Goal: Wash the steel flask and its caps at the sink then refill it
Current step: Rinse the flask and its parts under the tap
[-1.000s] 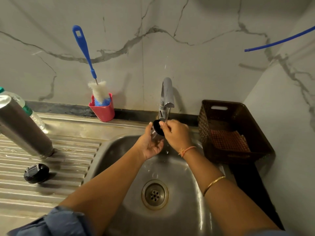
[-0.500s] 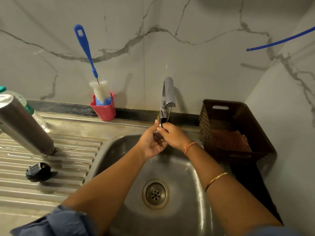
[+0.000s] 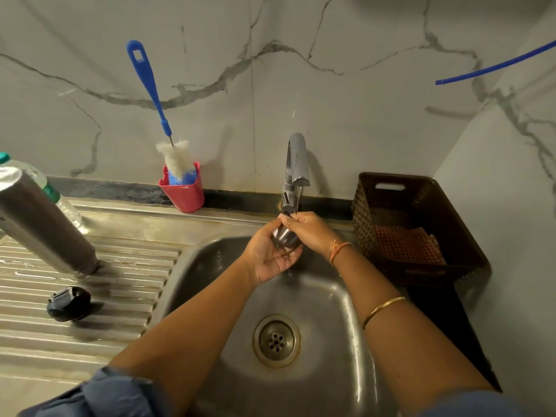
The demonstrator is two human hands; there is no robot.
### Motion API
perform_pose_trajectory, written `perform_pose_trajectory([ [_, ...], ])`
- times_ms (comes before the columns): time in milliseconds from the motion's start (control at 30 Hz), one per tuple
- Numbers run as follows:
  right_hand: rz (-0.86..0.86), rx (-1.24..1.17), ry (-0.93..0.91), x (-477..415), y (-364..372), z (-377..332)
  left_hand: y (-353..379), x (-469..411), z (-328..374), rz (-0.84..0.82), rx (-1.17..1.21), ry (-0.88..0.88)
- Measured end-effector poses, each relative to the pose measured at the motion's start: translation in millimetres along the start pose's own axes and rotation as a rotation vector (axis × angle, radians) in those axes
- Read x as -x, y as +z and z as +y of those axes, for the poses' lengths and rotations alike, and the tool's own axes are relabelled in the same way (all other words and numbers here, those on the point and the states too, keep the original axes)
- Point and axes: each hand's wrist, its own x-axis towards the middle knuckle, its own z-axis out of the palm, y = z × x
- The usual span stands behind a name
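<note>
Rinsing, by my judgement: left hand (image 3: pixel 267 255) cups and grips the steel cap (image 3: pixel 284 238) from below, right hand (image 3: pixel 313 233) curls over its top, both under the tap (image 3: pixel 297 164), above the sink (image 3: pixel 331 311). Cap: small, dark grey, smooth. Probably light, rigid, slippery wet; hold by the wall. Steel flask (image 3: pixel 45 224) and black cap (image 3: pixel 68 303) sit on the ribbed surface (image 3: pixel 126 266).

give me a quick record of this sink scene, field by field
in hands: small steel cup-shaped cap, under the chrome tap
left hand: cups the cap from below
right hand: grips it from above
draining board: tall steel flask, black round cap
back ledge: blue bottle brush in red holder
right of steel sink: brown plastic basket
</note>
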Motion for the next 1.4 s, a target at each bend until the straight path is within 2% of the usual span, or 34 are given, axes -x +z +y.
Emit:
perform_pose_trajectory([
  [133, -0.008, -0.098, 0.052, -5, 8, 0, -6, 2, 7, -0.026, -0.114, -0.089],
  [267, 0.295, -0.244, 0.110, -14, 8, -1, -1, 3, 6, -0.032, -0.177, -0.129],
  [367, 0.469, -0.154, 0.114, -21, 23, 4, 9, 2, 4, 0.044, -0.045, -0.111],
  [433, 0.508, 0.020, 0.010, -17, 43, 10, 15, 2, 6, 0.075, 0.052, -0.095],
  [500, 0.514, 0.331, -0.156, -9, 53, 16, 19, 5, 6, 0.075, 0.055, -0.086],
  [567, 0.420, 0.616, -0.293, -5, 48, 20, 21, 6, 5, 0.067, 0.040, -0.074],
  [600, 0.364, 0.685, -0.335, -4, 42, 23, 21, 6, 5, 0.066, 0.036, -0.071],
  [667, 0.334, 0.682, -0.360, -3, 32, 26, 20, 7, 5, 0.059, -0.004, -0.064],
  [733, 0.348, 0.630, -0.307, -3, 30, 27, 21, 10, 6, 0.045, -0.035, -0.049],
  [867, 0.399, 0.513, -0.237, 3, 33, 28, 17, 8, 7, 0.049, 0.024, -0.087],
  [967, 0.443, 0.754, -0.373, 5, 24, 37, 15, 5, 9, 0.058, 0.034, -0.151],
  [1033, 0.472, 0.761, -0.401, 3, 21, 40, 17, 7, 11, 0.062, -0.009, -0.177],
  [1100, 0.506, 0.533, -0.256, 0, 20, 34, 19, 7, 10, 0.069, -0.118, -0.196],
  [1167, 0.489, 0.179, 0.019, -12, 18, 30, 20, 7, 5, 0.080, -0.198, -0.212],
  [1200, 0.480, 0.134, 0.090, -12, 17, 29, 19, 4, 2, 0.085, -0.209, -0.206],
  [1233, 0.481, 0.211, 0.072, -8, 18, 27, 20, 4, -1, 0.080, -0.202, -0.194],
  [1267, 0.522, 0.390, -0.048, -4, 19, 28, 18, 2, -2, 0.073, -0.182, -0.171],
  [1333, 0.539, 0.594, -0.313, 5, 26, 32, 16, 2, 0, 0.057, -0.117, -0.136],
  [1367, 0.530, 0.645, -0.369, 6, 26, 35, 16, 2, 1, 0.060, -0.094, -0.133],
  [1400, 0.523, 0.575, -0.327, 5, 25, 34, 14, 1, 2, 0.071, -0.099, -0.131],
])
